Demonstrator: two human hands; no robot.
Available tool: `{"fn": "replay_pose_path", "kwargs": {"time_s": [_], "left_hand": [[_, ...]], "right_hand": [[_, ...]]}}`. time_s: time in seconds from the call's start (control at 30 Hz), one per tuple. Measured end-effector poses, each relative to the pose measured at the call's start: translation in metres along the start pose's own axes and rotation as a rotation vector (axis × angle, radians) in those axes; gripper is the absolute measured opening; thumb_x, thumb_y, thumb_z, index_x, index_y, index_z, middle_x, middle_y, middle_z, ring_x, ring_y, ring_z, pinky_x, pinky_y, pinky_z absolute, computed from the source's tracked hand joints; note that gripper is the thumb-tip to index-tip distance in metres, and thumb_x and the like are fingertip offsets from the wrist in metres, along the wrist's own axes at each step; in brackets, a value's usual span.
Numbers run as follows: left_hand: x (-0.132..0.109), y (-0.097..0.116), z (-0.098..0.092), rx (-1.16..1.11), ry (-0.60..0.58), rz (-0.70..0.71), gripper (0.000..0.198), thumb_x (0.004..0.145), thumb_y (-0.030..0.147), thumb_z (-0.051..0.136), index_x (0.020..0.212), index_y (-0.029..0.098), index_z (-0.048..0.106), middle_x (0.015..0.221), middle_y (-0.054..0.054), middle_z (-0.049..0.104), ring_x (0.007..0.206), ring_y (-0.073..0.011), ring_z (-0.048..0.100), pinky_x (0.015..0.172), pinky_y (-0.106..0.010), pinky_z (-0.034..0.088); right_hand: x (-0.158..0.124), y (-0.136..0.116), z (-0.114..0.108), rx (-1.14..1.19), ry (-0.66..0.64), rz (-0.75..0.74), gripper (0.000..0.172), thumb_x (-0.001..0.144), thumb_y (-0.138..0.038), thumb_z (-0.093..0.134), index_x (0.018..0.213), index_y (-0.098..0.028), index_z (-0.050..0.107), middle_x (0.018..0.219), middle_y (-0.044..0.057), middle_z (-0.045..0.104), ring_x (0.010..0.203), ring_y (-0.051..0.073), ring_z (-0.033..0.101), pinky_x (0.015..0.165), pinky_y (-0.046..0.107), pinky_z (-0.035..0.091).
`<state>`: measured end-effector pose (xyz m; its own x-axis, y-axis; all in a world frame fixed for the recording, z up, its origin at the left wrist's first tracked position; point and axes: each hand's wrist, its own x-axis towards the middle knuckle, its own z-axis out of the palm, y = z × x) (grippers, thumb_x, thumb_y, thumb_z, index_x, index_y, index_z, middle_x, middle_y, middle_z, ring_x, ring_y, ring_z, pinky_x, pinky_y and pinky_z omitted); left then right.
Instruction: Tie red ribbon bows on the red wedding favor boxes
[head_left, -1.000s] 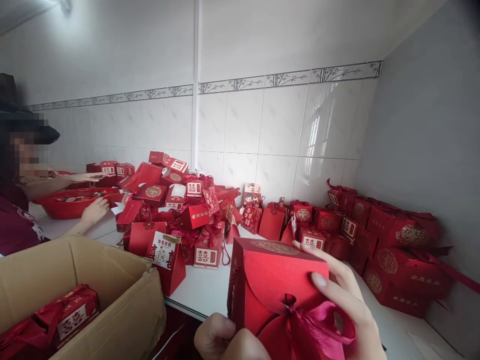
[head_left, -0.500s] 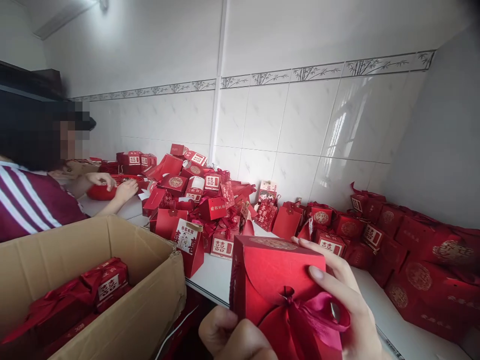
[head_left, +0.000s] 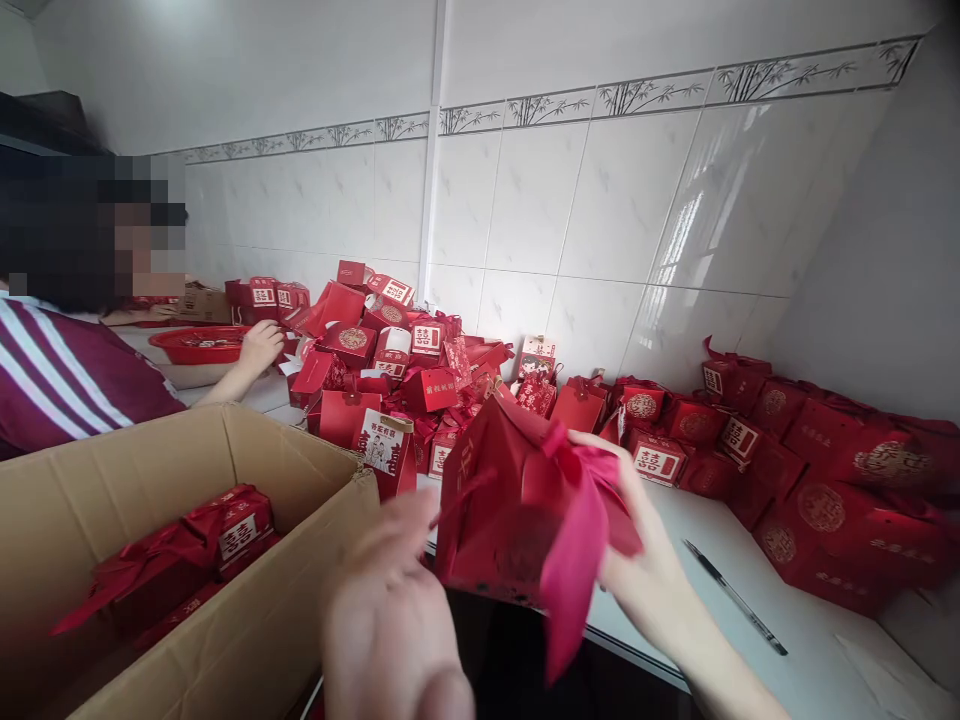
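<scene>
A red gift box (head_left: 495,500) with a magenta ribbon bow is tilted in front of me, over the table's front edge. My right hand (head_left: 637,540) is closed on its right side near the bow, and one ribbon tail hangs down below. Just left of the box is my left hand (head_left: 397,610), smeared by motion, fingers stretched out and thumb apart, holding nothing. Whether its fingertips touch the box I cannot tell. Close behind, a red box with a white printed front (head_left: 386,450) stands on the table.
An open cardboard carton (head_left: 300,560) on the left contains several red boxes. Red gift boxes (head_left: 352,340) are heaped at the back, and more boxes (head_left: 825,510) are stacked at right. A pen (head_left: 735,598) lies on the white table. At left, a co-worker (head_left: 67,370) sits by a red tray (head_left: 199,345).
The gift box has tipped and turned, its ribbon tail swinging down. My left hand has come off it and opened. The co-worker's hand has left the red tray. My view has shifted slightly.
</scene>
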<state>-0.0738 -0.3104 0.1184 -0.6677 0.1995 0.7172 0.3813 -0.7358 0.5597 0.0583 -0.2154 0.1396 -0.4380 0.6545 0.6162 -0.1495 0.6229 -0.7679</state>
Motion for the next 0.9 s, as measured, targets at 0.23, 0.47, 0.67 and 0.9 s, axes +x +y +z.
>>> {"fn": "replay_pose_path", "kwargs": {"time_s": [0.23, 0.47, 0.67, 0.9], "left_hand": [[0.027, -0.003, -0.001, -0.26, 0.018, -0.322, 0.032, 0.077, 0.035, 0.055, 0.106, 0.021, 0.063, 0.116, -0.004, 0.063, 0.12, -0.0257, 0.047, 0.098, -0.035, 0.038], [0.022, -0.007, -0.005, -0.198, 0.01, -0.293, 0.027, 0.075, 0.032, 0.059, 0.097, 0.019, 0.064, 0.115, -0.007, 0.062, 0.12, -0.0283, 0.047, 0.099, -0.037, 0.037], [0.013, -0.008, 0.004, 0.085, -0.339, -0.148, 0.082, 0.059, 0.041, 0.077, 0.131, 0.023, 0.044, 0.136, -0.012, 0.043, 0.13, -0.0376, 0.033, 0.102, -0.049, 0.036], [0.028, -0.026, 0.005, 0.104, -0.348, -0.33, 0.026, 0.086, 0.04, 0.051, 0.094, 0.02, 0.065, 0.093, -0.008, 0.071, 0.09, -0.0237, 0.065, 0.082, -0.036, 0.051]], "right_hand": [[0.011, 0.004, 0.013, 0.966, -0.13, 1.078, 0.052, 0.082, -0.063, 0.043, 0.088, -0.015, 0.061, 0.068, 0.004, 0.066, 0.055, 0.013, 0.062, 0.056, 0.026, 0.054], [-0.002, 0.013, 0.019, 1.2, -0.168, 0.891, 0.043, 0.083, -0.057, 0.046, 0.072, -0.017, 0.058, 0.07, 0.003, 0.067, 0.063, 0.017, 0.065, 0.054, 0.029, 0.057], [-0.001, 0.015, 0.013, 1.035, -0.154, 1.039, 0.048, 0.081, -0.06, 0.049, 0.09, -0.015, 0.062, 0.071, 0.006, 0.068, 0.056, 0.015, 0.067, 0.045, 0.022, 0.056], [-0.007, 0.015, 0.014, 0.932, -0.102, 0.984, 0.045, 0.083, -0.057, 0.048, 0.098, -0.017, 0.062, 0.07, 0.003, 0.069, 0.054, 0.015, 0.067, 0.046, 0.023, 0.056]]}}
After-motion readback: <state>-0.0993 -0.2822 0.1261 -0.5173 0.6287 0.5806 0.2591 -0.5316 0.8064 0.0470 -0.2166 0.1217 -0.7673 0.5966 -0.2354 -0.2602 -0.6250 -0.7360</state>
